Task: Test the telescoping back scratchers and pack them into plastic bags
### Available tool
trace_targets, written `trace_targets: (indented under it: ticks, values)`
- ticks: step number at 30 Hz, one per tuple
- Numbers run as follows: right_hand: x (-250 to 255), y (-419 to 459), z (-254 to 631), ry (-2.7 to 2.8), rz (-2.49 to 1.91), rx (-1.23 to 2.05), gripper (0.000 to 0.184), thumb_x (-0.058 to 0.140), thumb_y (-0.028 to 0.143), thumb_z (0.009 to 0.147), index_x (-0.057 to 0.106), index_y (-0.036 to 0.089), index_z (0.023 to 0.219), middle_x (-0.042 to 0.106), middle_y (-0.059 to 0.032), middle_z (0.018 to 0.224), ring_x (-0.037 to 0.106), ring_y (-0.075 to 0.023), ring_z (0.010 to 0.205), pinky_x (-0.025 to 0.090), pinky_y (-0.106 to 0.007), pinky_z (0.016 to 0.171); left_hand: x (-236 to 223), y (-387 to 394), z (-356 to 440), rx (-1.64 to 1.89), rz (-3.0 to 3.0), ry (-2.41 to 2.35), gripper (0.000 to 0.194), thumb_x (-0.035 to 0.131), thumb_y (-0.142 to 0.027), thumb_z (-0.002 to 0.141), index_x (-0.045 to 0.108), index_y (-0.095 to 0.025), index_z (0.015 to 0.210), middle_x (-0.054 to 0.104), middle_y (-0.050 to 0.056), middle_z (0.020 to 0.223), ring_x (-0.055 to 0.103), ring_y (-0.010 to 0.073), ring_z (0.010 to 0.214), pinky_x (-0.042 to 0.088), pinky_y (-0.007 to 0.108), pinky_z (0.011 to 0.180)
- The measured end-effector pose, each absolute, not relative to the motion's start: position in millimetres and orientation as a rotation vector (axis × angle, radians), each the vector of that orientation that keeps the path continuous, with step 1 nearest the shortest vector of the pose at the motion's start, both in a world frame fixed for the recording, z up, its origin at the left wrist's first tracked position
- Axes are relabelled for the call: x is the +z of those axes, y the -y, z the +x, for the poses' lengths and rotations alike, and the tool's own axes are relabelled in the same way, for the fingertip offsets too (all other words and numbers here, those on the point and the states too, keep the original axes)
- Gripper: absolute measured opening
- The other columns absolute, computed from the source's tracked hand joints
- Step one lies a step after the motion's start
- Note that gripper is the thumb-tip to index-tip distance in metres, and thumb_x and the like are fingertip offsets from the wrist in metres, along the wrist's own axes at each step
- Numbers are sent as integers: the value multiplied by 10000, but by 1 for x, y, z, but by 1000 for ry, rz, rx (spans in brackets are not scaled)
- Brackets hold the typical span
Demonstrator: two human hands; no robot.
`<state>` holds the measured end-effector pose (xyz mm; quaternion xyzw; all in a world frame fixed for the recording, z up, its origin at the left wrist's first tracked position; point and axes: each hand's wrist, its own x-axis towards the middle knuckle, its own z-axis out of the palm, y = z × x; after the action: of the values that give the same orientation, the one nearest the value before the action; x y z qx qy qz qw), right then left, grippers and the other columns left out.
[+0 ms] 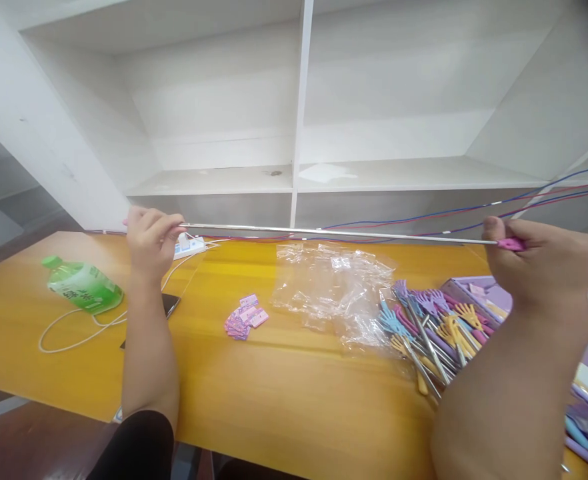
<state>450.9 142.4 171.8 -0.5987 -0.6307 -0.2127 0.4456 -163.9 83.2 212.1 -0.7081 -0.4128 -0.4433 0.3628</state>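
Observation:
I hold a long thin metal telescopic rod (334, 233) stretched out level above the table. My left hand (149, 243) is closed in a pinch on its left end. My right hand (539, 263) is closed round its pink handle (511, 245) at the right end. Below the rod lies a pile of small hand-shaped scratchers (434, 327) in blue, purple, yellow and pink with metal stems.
On the yellow wooden table (284, 393) lie crumpled clear plastic bags (334, 287), small pink labels (247, 317), a green bottle (84, 285) on its side, a phone (170, 304), a white cable (74, 333), a power strip (190, 245) and a purple box (479, 293). White shelves stand behind.

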Motion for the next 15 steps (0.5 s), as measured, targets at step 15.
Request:
trace_targets:
  ticks: [15]
  values:
    - [165, -144, 452, 1464, -1551, -419, 456, 697, 372, 734, 335, 247, 486, 261, 37, 458, 242, -109, 484, 264, -342, 564, 200, -102, -162, -1201, -1980, 1188, 249, 649, -483, 1031, 716, -244, 1012, 686, 54, 810, 554, 227, 809, 434, 356, 731]
